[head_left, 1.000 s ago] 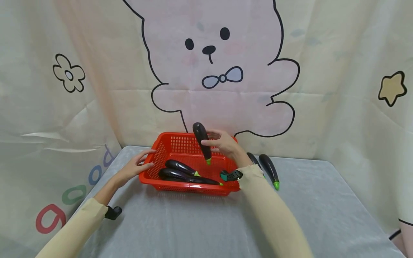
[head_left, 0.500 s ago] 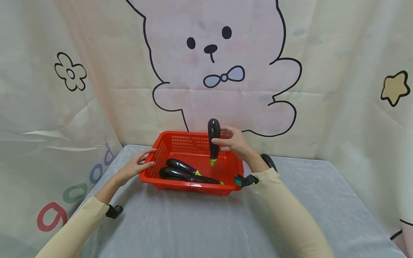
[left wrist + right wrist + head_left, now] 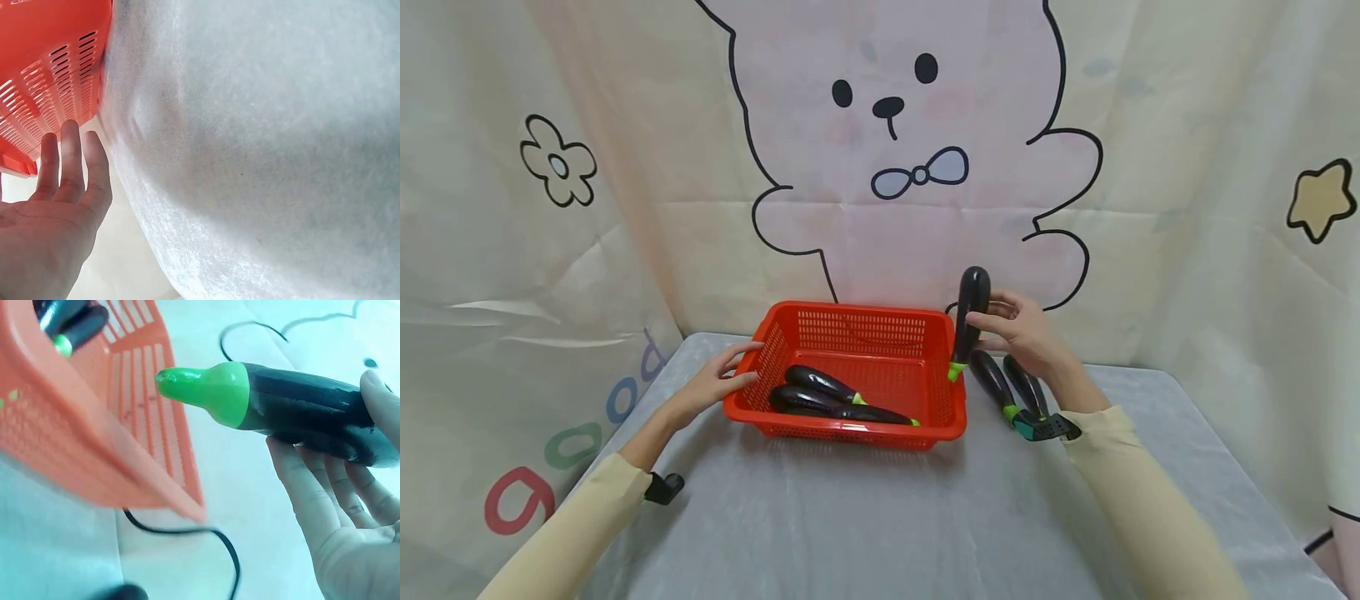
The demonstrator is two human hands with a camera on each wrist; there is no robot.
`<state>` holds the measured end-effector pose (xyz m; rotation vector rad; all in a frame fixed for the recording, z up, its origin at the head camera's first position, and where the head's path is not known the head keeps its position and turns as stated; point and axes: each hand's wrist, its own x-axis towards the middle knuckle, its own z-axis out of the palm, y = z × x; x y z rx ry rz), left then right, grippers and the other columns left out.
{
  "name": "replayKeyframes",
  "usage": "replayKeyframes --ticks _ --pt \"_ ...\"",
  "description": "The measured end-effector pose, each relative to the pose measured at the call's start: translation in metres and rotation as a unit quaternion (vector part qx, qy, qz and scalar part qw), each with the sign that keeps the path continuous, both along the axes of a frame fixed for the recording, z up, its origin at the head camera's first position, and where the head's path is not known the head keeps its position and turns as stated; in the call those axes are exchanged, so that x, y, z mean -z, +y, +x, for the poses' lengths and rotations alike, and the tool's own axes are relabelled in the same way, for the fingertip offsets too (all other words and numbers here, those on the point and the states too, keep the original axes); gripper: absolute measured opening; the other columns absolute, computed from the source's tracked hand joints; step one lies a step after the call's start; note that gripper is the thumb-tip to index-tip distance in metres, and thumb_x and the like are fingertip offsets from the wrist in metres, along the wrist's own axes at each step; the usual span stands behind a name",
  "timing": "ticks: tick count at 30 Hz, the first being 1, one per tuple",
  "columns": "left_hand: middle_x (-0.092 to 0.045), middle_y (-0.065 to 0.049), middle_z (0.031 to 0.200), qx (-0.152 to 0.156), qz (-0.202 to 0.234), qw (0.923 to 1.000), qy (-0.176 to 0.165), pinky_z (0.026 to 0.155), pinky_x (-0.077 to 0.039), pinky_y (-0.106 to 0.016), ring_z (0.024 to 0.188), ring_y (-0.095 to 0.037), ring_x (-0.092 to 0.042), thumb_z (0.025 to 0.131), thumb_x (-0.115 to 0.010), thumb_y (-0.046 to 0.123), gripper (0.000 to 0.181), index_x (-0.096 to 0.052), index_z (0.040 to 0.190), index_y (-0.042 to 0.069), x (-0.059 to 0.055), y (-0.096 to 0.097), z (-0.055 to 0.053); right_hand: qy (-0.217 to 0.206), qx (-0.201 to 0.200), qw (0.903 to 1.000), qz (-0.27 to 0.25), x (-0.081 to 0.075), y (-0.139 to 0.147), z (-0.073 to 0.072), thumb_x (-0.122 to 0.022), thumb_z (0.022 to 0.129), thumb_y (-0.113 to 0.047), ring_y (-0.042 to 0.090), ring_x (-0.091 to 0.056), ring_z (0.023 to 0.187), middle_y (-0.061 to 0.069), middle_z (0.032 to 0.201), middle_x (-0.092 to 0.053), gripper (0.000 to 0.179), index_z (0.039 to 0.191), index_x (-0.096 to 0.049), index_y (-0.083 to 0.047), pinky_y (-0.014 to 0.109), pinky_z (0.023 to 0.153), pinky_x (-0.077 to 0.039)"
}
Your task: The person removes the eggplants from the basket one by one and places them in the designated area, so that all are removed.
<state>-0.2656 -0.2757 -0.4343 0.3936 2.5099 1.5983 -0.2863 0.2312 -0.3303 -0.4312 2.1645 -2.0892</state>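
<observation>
My right hand [image 3: 1026, 337] holds a dark purple eggplant [image 3: 973, 304] between thumb and fingers. The eggplant stands nearly upright, its green stem end pointing down by the right rim of the red plastic basket [image 3: 850, 430]. In the right wrist view that green stem [image 3: 222, 394] points toward the slotted basket wall [image 3: 150, 394]. Several more eggplants [image 3: 822, 383] lie inside the basket along its front. On the basket's left end, my left hand [image 3: 707, 392] rests at the rim with extended fingers. The left wrist view has those fingers [image 3: 72, 159] against the slotted side.
Two eggplants [image 3: 991, 379] lie on the grey cloth-covered table [image 3: 850, 517] right of the basket, below my right hand and partly behind its wrist strap [image 3: 1045, 427]. A curtain printed with a bear [image 3: 895, 233] hangs right behind the table.
My right hand has carried the eggplant rightward, from over the basket's middle to its right rim. The left hand has kept its place on the basket.
</observation>
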Motion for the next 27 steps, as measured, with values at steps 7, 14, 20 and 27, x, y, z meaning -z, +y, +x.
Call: replayKeyframes --ticks 7,14,20,27 --pt "-0.034 -0.020 0.157 0.001 0.000 1.0000 0.003 0.097 -0.045 -0.063 0.138 -0.050 -0.034 0.097 -0.066 0.028 0.066 -0.038 0.156 0.018 0.003 0.000 0.000 -0.014 0.015 0.9994 -0.027 -0.010 0.045 0.013 -0.070 0.096 -0.003 0.020 -0.067 0.100 0.006 0.110 -0.068 0.036 0.129 -0.055 -0.004 0.042 0.080 -0.059" --pt "-0.034 -0.019 0.157 0.005 0.008 1.0000 0.003 0.097 -0.045 -0.063 0.138 -0.049 -0.034 0.098 -0.065 0.027 0.065 -0.038 0.156 0.019 0.004 0.001 -0.002 -0.020 0.031 0.9993 0.000 -0.005 0.087 0.021 -0.068 0.098 -0.005 0.016 -0.068 0.098 0.002 0.107 -0.069 0.028 0.123 -0.059 -0.007 0.035 0.081 -0.059" --pt "-0.033 -0.021 0.157 -0.002 0.004 1.0000 -0.004 0.097 -0.045 -0.064 0.137 -0.050 -0.034 0.097 -0.066 0.030 0.068 -0.036 0.157 0.017 0.003 -0.002 0.000 -0.054 0.045 0.9961 0.054 0.007 0.115 0.015 -0.069 0.098 -0.012 0.015 -0.069 0.096 0.000 0.107 -0.069 0.032 0.127 -0.057 -0.002 0.035 0.081 -0.059" --pt "-0.032 -0.020 0.158 0.000 0.004 1.0000 -0.007 0.099 -0.042 -0.065 0.139 -0.049 -0.032 0.098 -0.065 0.031 0.066 -0.037 0.157 0.020 0.003 -0.001 -0.002 -0.088 0.053 0.9882 0.113 0.023 0.137 0.006 -0.069 0.099 -0.018 0.014 -0.070 0.097 -0.004 0.107 -0.067 0.058 0.141 -0.041 0.011 0.034 0.085 -0.057"
